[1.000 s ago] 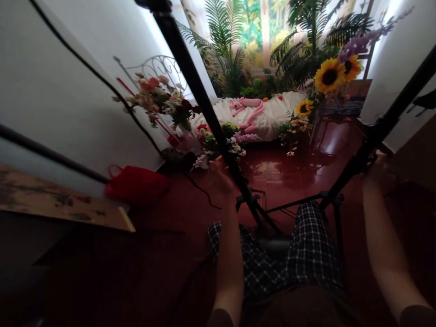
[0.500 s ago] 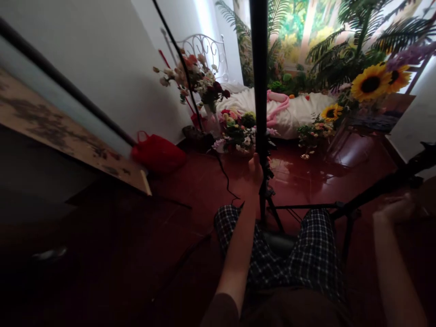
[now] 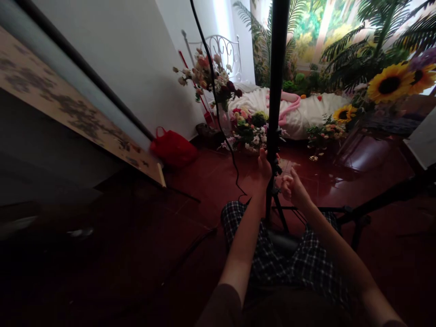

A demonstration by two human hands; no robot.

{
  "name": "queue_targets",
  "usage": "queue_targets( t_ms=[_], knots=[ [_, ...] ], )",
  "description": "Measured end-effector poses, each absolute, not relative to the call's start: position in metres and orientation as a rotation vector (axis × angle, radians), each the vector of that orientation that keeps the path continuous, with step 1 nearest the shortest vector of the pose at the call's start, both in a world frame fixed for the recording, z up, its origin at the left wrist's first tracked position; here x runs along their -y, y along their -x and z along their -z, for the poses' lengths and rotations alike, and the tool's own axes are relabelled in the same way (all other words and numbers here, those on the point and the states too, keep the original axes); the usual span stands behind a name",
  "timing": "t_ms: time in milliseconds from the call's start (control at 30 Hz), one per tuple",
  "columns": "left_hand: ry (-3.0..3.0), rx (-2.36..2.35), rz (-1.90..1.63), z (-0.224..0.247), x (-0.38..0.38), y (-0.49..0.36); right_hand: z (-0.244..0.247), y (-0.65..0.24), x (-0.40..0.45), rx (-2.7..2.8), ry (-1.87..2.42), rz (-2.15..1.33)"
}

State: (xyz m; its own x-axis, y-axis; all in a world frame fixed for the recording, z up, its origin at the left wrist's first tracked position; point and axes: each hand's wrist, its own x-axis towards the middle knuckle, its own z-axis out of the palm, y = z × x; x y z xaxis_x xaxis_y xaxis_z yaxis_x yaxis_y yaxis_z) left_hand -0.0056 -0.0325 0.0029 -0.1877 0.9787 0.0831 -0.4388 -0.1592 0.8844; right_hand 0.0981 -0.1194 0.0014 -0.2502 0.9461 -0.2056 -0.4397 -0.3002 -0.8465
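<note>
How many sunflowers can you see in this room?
3: a large sunflower at right, another cut off by the edge, a smaller one below them. More may be hidden.

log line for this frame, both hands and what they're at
left hand: against black stand pole | right hand: curled, just beside pole

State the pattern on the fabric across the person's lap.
The plaid fabric shows a dark check with pale lines, clearest in the head view.

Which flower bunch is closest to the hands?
The low pink-and-white bunch, straight past the left hand; the tall vase bunch and the bunch at right sit farther away.
</note>
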Motion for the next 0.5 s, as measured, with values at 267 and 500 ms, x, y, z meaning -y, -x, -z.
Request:
queue_targets(
  t_ms=[267,500],
  knots=[
    [-0.854,-0.838,-1.672,0.005,0.026,0.008,-0.014,-0.085,0.111,0.457,0.429,-2.206],
    [-0.766,-0.843,-1.693,0.006,0.031,0.005,-0.011,-0.071,0.114,0.265,0.306,-2.149]
  ],
)
